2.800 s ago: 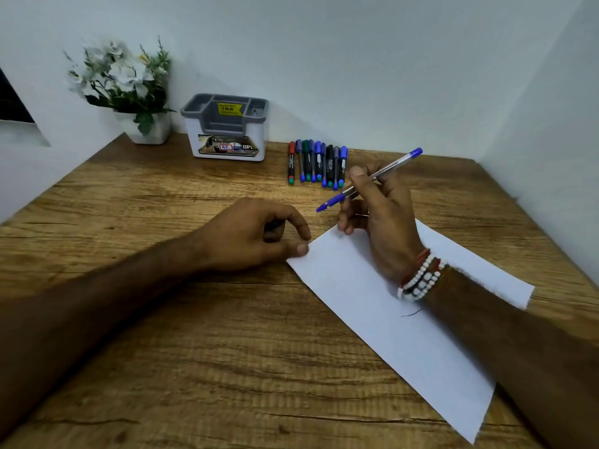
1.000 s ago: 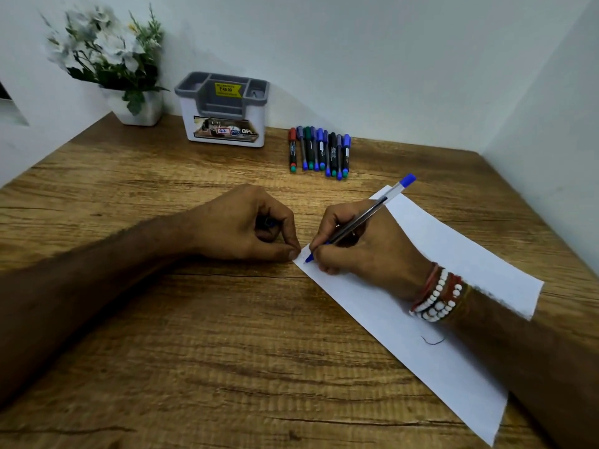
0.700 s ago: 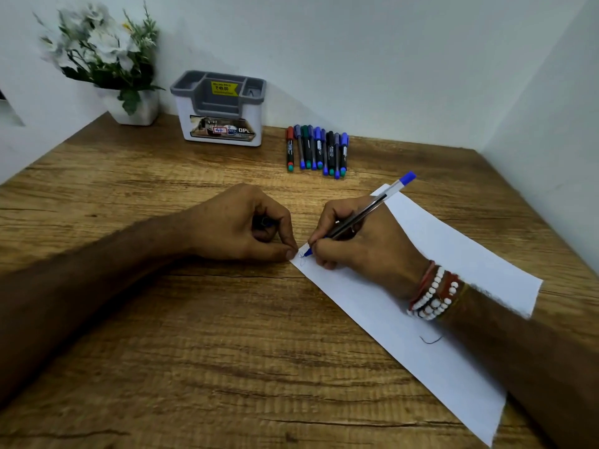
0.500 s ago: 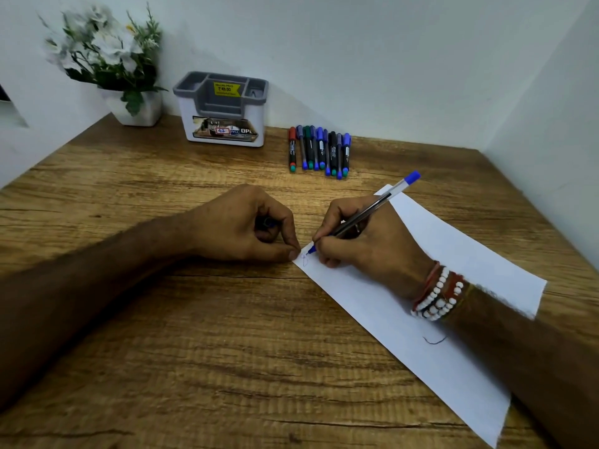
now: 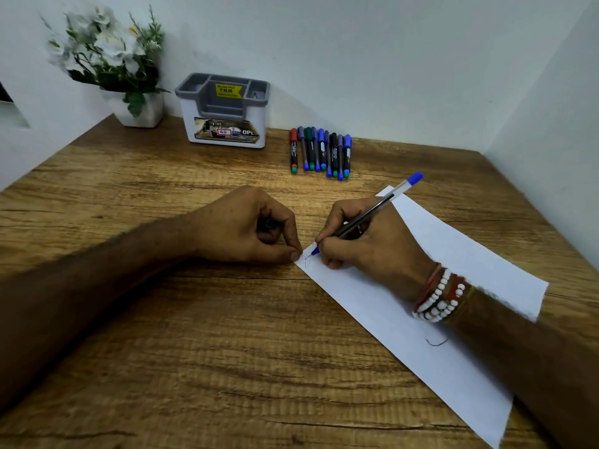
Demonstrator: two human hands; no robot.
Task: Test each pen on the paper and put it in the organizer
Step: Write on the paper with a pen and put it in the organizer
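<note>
My right hand [image 5: 366, 244] grips a clear blue ballpoint pen [image 5: 385, 202], its tip touching the near-left corner of the white paper strip [image 5: 460, 254]. A small blue scribble [image 5: 307, 260] lies at the tip. My left hand [image 5: 246, 228] rests curled on the table, thumb pressing the paper's corner, with a small blue piece [image 5: 269, 223], apparently the pen's cap, inside the fingers. A row of several markers and pens [image 5: 321, 152] lies at the back. The grey-and-white organizer [image 5: 223, 124] stands to their left against the wall.
A white pot of white flowers [image 5: 129, 89] stands in the back left corner. Walls close the wooden table [image 5: 194, 351] at the back and right. A dark pen mark [image 5: 436, 342] sits on the paper by my right forearm.
My right hand brought the pen down from above the paper to its near-left corner and drew a small blue scribble there. My left hand stayed curled at the corner.
</note>
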